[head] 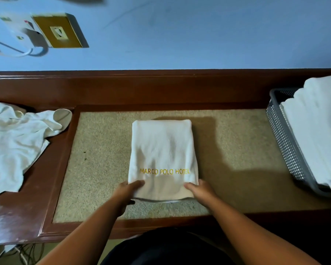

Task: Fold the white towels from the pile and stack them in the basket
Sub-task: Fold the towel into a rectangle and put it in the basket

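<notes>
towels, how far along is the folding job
Done: several folded towels are stacked in the grey basket on the right. In hand: the left hand and right hand grip the near edge of a lettered towel, already folded. Left: the crumpled pile on the left.

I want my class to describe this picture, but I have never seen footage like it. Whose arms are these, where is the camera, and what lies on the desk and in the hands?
No machine here: a person wears one camera on the head, looking forward and down, so the two arms entering from the bottom are that person's own. The left hand and right hand each grip a near corner of a folded white towel with gold lettering, MARCO POLO HOTEL, lying on the speckled inlay of a wooden desk. At the left lies a pile of unfolded white towels. At the right stands a grey mesh basket holding a stack of folded towels.
</notes>
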Tool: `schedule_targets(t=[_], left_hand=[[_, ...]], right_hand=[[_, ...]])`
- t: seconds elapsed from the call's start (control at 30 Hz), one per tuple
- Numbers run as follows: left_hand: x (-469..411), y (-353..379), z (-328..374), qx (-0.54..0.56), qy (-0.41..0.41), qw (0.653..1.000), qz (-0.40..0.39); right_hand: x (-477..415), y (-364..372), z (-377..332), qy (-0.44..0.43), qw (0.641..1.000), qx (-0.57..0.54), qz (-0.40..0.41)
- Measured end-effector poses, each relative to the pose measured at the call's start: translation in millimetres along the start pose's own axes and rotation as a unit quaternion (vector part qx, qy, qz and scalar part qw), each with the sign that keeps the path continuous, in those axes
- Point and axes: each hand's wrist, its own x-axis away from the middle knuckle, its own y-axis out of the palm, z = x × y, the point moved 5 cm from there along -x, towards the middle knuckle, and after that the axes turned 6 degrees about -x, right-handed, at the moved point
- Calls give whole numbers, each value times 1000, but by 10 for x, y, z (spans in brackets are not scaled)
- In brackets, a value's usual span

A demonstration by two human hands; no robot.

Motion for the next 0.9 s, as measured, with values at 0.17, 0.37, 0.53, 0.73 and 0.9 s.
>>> schedule_targets(t=[0.17, 0.37, 0.53, 0.73, 0.9], left_hand=[[361, 286, 201, 233, -2, 969, -79], [1091, 637, 710, 341, 75, 926, -141], [1684, 1192, 1079, 370, 107, 909, -162], [2383, 2169, 1924, 335, 207, 899, -191], [3204, 3138, 2867, 315, 374, 829, -272]], right_hand=[[239, -221, -202, -23, 976, -215, -3], [653, -801, -491, 1, 919, -391, -56], [918, -1634, -669, -23, 921, -384, -63], [1294, -3024, -1079, -115, 904, -409, -56], [1784, -4483, -1593, -301, 807, -507, -4]])
